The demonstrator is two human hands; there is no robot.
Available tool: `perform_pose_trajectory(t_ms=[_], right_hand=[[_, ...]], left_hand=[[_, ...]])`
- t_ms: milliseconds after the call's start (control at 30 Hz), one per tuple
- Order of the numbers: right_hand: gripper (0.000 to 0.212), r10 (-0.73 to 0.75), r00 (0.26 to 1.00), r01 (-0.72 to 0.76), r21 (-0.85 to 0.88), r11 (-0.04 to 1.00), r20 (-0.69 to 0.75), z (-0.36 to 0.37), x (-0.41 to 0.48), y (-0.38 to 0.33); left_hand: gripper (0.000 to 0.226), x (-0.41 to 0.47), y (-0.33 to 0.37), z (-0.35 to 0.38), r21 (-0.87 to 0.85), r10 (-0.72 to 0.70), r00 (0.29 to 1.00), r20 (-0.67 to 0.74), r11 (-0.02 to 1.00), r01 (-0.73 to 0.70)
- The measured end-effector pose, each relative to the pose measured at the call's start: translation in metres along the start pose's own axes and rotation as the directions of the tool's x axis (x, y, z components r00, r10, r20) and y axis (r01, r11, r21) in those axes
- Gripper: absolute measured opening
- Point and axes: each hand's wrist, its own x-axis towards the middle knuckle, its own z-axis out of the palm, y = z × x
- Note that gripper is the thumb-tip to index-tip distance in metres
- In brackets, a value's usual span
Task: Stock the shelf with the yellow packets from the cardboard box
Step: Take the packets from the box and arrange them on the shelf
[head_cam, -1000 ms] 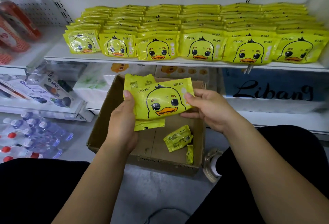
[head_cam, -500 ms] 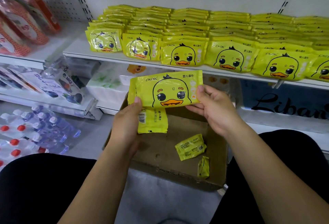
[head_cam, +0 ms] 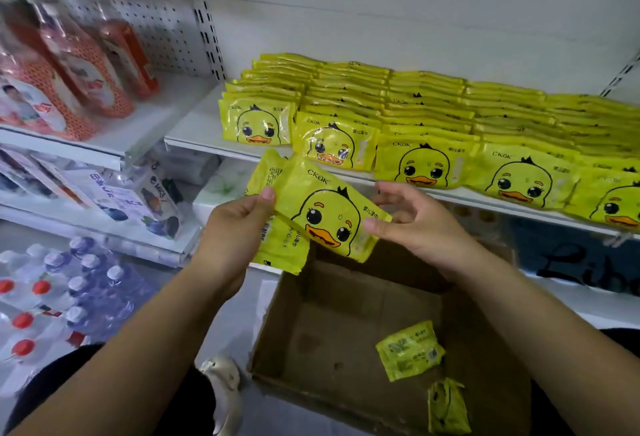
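My left hand (head_cam: 239, 224) pinches two yellow duck packets above the cardboard box (head_cam: 332, 328). The front packet (head_cam: 329, 210) shows its duck face; a second packet (head_cam: 280, 248) hangs behind it with its back side out. My right hand (head_cam: 408, 224) touches the front packet's right edge with thumb and loosely spread fingers. Two more yellow packets (head_cam: 410, 349) lie in the box's near right corner. Several rows of the same yellow packets (head_cam: 426, 117) fill the white shelf (head_cam: 194, 131), the leftmost stack (head_cam: 258, 124) near its left end.
Orange-red bottles (head_cam: 79, 65) stand on the upper left shelf. Packaged goods (head_cam: 149, 200) sit on the lower left shelf. Wrapped water bottles (head_cam: 59, 293) lie on the floor at the left. A shoe (head_cam: 221, 376) sits beside the box.
The view has swung left and down. Both hands have carried the packets up toward the shelf's left end, and the front packet has tilted. My right hand's hold has loosened.
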Motion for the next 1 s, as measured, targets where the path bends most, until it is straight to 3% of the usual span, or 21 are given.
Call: perform_pose_trajectory(t_ms=[67, 167, 267, 433, 600, 833, 1000], right_hand=[[0.088, -0.013, 0.999, 0.024, -0.237, 0.971, 0.048, 0.013, 0.022, -0.010], [0.080, 0.000, 0.994, 0.050, -0.441, 0.896, 0.113, 0.042, 0.056, -0.021], [0.059, -0.027, 0.991, 0.082, -0.429, 0.899, 0.131, 0.071, 0.092, -0.026], [0.053, -0.162, 0.986, 0.128, -0.469, 0.874, -0.033, 0.096, 0.153, -0.047], [0.064, -0.359, 0.931, 0.256, -0.584, 0.770, -0.065, 0.122, 0.214, -0.080], [0.066, -0.416, 0.897, 0.340, -0.835, 0.432, 0.150, 0.154, 0.272, -0.081], [0.064, -0.458, 0.881, 0.302, -0.884, 0.358, 0.116, 0.150, 0.286, -0.082]], left_hand=[[0.062, 0.020, -0.008, -0.014, -0.001, -0.002, 1.000, 0.014, 1.000, 0.002], [0.061, 0.037, -0.020, -0.027, -0.035, 0.011, 1.000, 0.029, 0.999, -0.010], [0.039, 0.053, -0.021, -0.035, -0.037, 0.066, 0.997, -0.034, 0.997, -0.067], [0.009, 0.099, -0.016, -0.064, 0.034, 0.143, 0.961, -0.237, 0.990, -0.138], [0.018, 0.134, -0.026, -0.086, -0.033, 0.066, 0.908, -0.414, 0.996, -0.087], [0.018, 0.152, -0.029, -0.102, -0.134, -0.020, 0.899, -0.438, 0.990, -0.044], [0.016, 0.154, -0.031, -0.107, -0.149, -0.055, 0.902, -0.429, 0.989, -0.011]])
